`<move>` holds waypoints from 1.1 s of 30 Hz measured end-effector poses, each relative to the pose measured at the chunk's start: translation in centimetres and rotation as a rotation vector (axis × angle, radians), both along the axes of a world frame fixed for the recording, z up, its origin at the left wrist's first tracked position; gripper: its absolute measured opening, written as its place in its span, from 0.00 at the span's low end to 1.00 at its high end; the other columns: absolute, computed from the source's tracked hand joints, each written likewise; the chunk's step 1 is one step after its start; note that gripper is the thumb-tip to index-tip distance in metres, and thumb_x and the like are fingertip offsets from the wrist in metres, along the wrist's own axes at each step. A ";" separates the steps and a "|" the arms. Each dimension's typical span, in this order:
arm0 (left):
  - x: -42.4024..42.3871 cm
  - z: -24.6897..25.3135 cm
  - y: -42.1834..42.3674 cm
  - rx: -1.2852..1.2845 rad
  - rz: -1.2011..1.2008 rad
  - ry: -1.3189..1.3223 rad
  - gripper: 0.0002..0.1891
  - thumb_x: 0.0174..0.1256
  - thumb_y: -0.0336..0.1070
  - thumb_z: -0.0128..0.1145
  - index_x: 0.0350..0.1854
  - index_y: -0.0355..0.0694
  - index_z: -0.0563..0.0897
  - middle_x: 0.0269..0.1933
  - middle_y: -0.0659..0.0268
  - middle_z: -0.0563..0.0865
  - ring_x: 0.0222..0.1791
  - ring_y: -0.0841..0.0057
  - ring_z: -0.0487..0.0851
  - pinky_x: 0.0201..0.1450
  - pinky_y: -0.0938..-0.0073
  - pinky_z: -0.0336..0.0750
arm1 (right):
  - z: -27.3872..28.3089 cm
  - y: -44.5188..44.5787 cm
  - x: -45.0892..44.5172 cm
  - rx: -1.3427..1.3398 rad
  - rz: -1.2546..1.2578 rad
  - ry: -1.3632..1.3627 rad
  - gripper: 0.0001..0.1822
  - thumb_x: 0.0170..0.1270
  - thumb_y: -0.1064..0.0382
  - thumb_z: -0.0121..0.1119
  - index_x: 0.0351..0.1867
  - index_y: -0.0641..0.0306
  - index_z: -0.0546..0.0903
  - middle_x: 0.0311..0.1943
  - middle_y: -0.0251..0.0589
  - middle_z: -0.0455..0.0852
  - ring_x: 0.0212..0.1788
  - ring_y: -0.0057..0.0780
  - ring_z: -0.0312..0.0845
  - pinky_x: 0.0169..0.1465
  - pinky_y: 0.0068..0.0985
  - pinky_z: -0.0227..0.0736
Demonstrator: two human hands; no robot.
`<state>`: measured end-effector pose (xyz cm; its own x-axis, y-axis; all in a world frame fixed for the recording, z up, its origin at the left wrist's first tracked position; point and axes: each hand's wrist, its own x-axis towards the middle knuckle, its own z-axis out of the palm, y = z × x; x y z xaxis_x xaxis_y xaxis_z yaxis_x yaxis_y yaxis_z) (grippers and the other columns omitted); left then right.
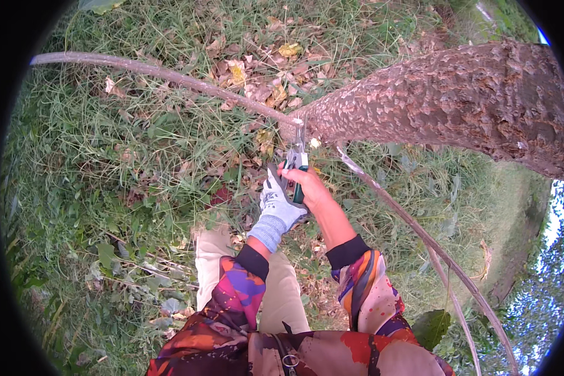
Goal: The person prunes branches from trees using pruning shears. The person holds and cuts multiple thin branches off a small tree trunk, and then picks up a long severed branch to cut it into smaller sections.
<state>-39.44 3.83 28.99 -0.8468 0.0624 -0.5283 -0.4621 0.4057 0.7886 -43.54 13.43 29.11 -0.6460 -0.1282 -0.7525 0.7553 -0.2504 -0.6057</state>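
Both my hands are on a green-handled cutting tool (300, 187), which looks like pruning shears. My left hand (276, 199), in a pale grey work glove, wraps the handles from the left. From the right, my bare right hand (312, 189) grips them, its thumb laid across the top. The metal blade points away from me and meets the lower tree trunk (432, 101), beside the base of a thin branch (169, 75) reaching left. Pale exposed wood (315, 142) shows just right of the blade. How far the jaws are apart is too small to tell.
A second branch (404, 218), pale at its upper end, slants down the right side, with a leaf (431, 329) near its lower part. Grass (122, 155) and dry leaves (263, 84) cover the ground. Cut twigs (155, 270) lie left of my legs (282, 291).
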 end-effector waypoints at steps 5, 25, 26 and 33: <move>-0.3 -1.1 2.1 1.073 0.836 -0.254 0.21 0.63 0.38 0.51 0.56 0.40 0.64 0.48 0.64 0.75 0.49 0.75 0.74 0.51 0.70 0.71 | -0.8 0.2 -0.1 0.012 0.050 -0.002 0.19 0.52 0.60 0.60 0.45 0.67 0.76 0.39 0.40 0.82 0.42 0.28 0.78 0.49 0.28 0.72; -1.5 -4.6 0.0 0.057 0.139 0.249 0.19 0.45 0.37 0.60 0.43 0.40 0.75 0.37 0.54 0.79 0.39 0.55 0.78 0.39 0.59 0.71 | -3.4 -1.4 -0.5 0.111 -0.005 0.223 0.26 0.53 0.62 0.59 0.53 0.69 0.70 0.50 0.48 0.79 0.53 0.33 0.72 0.60 0.31 0.60; -1.6 -5.0 -0.4 0.041 0.110 0.268 0.19 0.46 0.37 0.60 0.43 0.41 0.75 0.37 0.54 0.79 0.39 0.55 0.78 0.39 0.59 0.71 | -3.7 -1.8 -0.4 0.081 -0.016 0.229 0.25 0.53 0.62 0.59 0.53 0.69 0.70 0.49 0.47 0.79 0.52 0.33 0.72 0.60 0.31 0.59; -3.0 -7.3 -2.4 -0.001 -0.033 0.353 0.26 0.46 0.41 0.61 0.49 0.40 0.68 0.39 0.54 0.76 0.41 0.55 0.77 0.41 0.60 0.71 | -6.6 -3.7 -0.6 0.030 -0.219 0.381 0.09 0.57 0.73 0.50 0.39 0.68 0.74 0.30 0.36 0.79 0.41 0.30 0.77 0.53 0.31 0.69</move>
<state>-42.41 1.46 21.69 -0.9748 0.0923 -0.2031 -0.1473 0.4170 0.8969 -44.16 9.72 22.51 -0.8875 0.0611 -0.4567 0.4076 -0.3579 -0.8401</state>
